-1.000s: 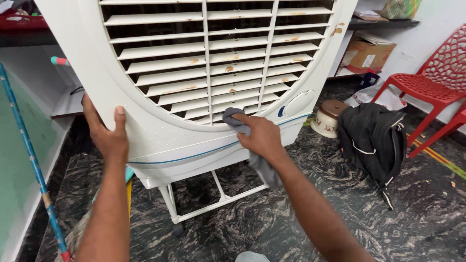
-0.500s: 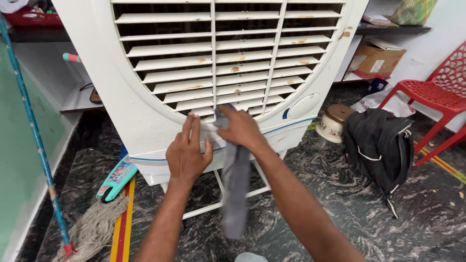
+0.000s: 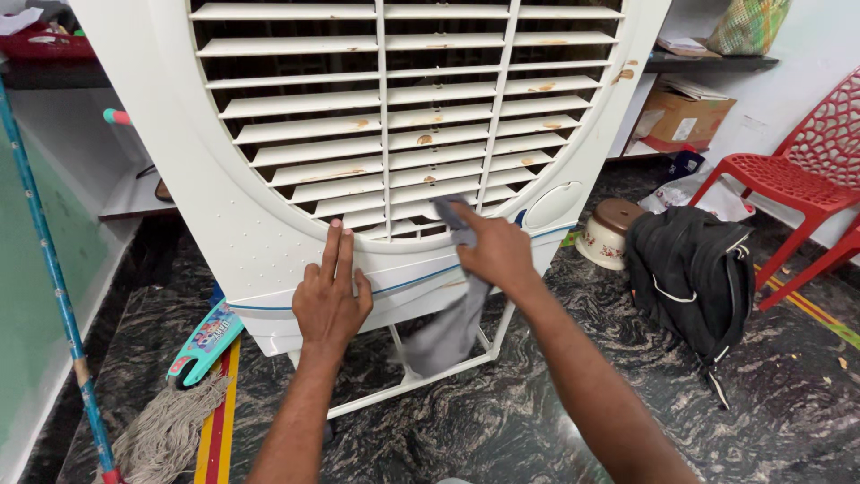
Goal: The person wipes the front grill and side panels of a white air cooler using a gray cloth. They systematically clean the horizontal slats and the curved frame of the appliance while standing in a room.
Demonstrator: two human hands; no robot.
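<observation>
Hands work low on the front of a white air cooler (image 3: 224,206) that fills the upper middle of the frame. The right hand (image 3: 495,253) is closed on a grey cloth (image 3: 448,327), pressing its top end against the lowest slats of the louvred grille (image 3: 385,116), just right of the grille's centre bar; the rest of the cloth hangs down slack below the hand toward the cooler's white wheeled stand (image 3: 430,367). The left hand (image 3: 330,300) lies flat and open on the cooler's lower panel, fingers straight and pointing up, holding nothing, just left of the right hand and a little lower. The slats run left to right across the picture, many with brownish spots, and they lie above and straight ahead of both hands; the right hand is the nearer, already touching the bottom rows.

At lower left a string mop (image 3: 170,421) lies on the dark marbled floor (image 3: 537,421), with a blue pole (image 3: 49,269) leaning at the left edge. To the right of the cooler stand a small lidded pot (image 3: 609,231), a black backpack (image 3: 690,264) and a red plastic chair (image 3: 797,161), well apart from the hands. Nothing stands between the hands and the grille
</observation>
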